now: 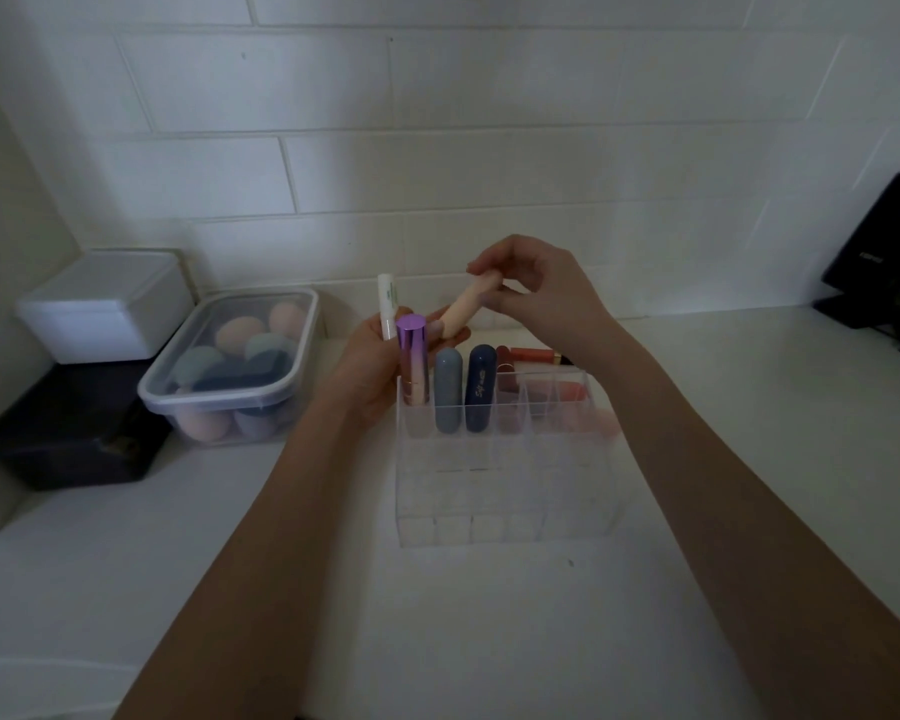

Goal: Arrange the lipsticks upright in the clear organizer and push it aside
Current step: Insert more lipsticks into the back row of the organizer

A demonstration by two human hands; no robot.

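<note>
A clear organizer point(505, 491) with several compartments stands on the white counter. In its back row stand a purple-capped lipstick point(413, 358), a grey-blue one point(448, 389) and a navy one point(480, 387), all upright. My left hand point(370, 363), just left of that row, holds a slim white tube point(387, 306) upright and the lower end of a cream lipstick point(463, 311). My right hand point(536, 288) pinches the cream lipstick's upper end above the organizer. Red and pink lipsticks point(533, 354) lie on the counter behind the organizer.
A lidded clear tub point(230, 366) of makeup sponges sits at the left, beside a white box point(107, 304) stacked on a dark box point(68, 433). A black object point(884, 267) stands at the far right. A tiled wall closes the back.
</note>
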